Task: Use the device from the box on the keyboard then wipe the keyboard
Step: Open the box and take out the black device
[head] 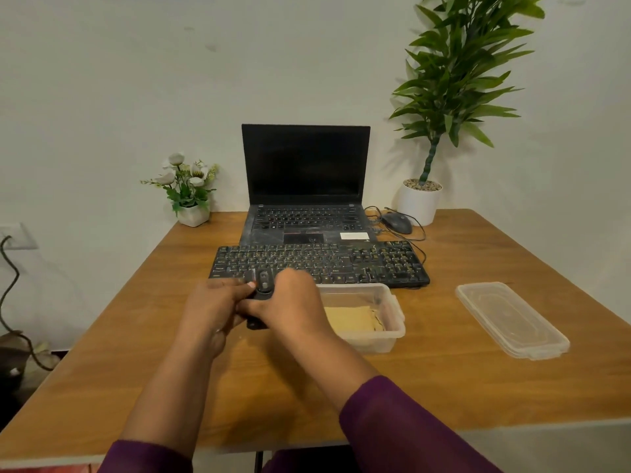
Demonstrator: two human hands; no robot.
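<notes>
A small black device (263,285) sits between both hands, just in front of the black keyboard (341,262). My left hand (213,307) grips its left side, thumb tip near the top. My right hand (293,300) wraps round its right side and covers most of the body. The device's lower end (255,324) pokes out below the fingers. To the right stands the open clear plastic box (392,331) with a folded yellow cloth (351,319) inside.
The box's clear lid (510,319) lies at the right on the wooden table (444,387). Behind the keyboard are an open dark laptop (305,186), a wired mouse (396,222), a white flower pot (193,215) and a tall potted plant (420,203).
</notes>
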